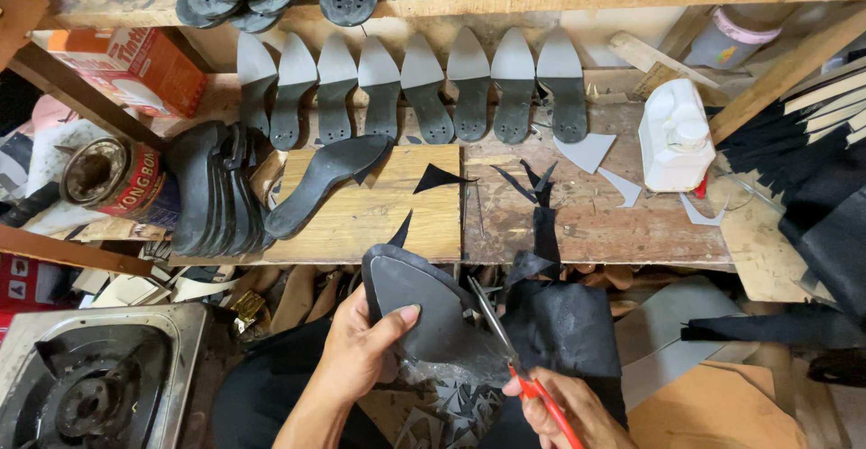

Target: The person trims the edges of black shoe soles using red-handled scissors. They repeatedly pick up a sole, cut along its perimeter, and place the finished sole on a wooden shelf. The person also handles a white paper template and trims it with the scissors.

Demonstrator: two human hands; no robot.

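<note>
Centrally, low in the view, a dark grey pointed shoe sole with black material wrapped around its edge (pixel 433 318) is held over the person's lap, just below the front edge of the workbench. The left hand (pixel 361 354) grips it from the left, thumb pressed flat on the sole's face and fingers curled behind. The right hand (pixel 564 408) is closed around red-handled scissors (pixel 514 354), whose blades lie against the sole's right edge where a loose flap of black fabric (pixel 559 323) hangs.

Beyond, on the worn wooden workbench (pixel 622 223), lie small black and grey offcuts (pixel 586 151). A single black sole (pixel 320 183) rests on a pale wooden board (pixel 379 214), beside a stack of black soles on edge (pixel 212 187). Along the back stands a row of grey-tipped soles (pixel 406 88). A white plastic jug (pixel 677 138) sits to the right, a round tin (pixel 113 178) and an orange box (pixel 135 65) to the left. A metal gas stove (pixel 90 377) occupies the lower left corner.
</note>
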